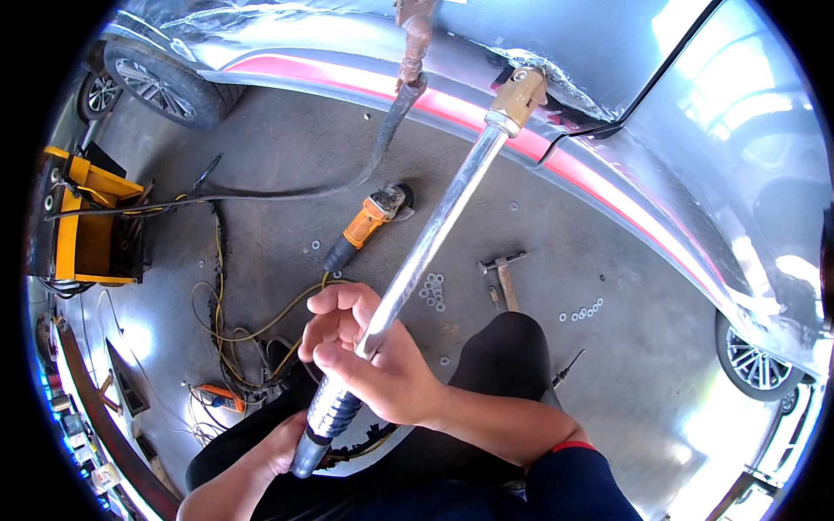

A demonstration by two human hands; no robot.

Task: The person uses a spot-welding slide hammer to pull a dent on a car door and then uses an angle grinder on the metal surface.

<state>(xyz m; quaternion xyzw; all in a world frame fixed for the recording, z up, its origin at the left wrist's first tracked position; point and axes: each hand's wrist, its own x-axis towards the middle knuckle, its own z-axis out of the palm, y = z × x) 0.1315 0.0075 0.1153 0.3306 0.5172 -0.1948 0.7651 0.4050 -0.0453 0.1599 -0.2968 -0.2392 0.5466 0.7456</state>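
A slide hammer dent puller (434,230), with a chromed rod, a ribbed black grip and a brass-coloured head, slants across the view. Its head lies over the scraped, bare-metal patch (565,87) low on the grey car's side; contact cannot be made out. My left hand (285,441) is closed at the lower end of the grip, its fingers mostly hidden behind it. Loosely curled, my right hand (387,369) goes around the lower rod just above the grip, thumb in front. A rusty copper-coloured clamp (413,52) with a thick black cable (387,130) hangs against the car panel.
An orange angle grinder (369,224), a hammer (506,282) and several washers (432,291) lie on the concrete floor. A yellow machine (95,217) stands at left, with tangled cables (221,313) and an orange meter (219,398) nearby. The grey car (660,52) curves across the far side.
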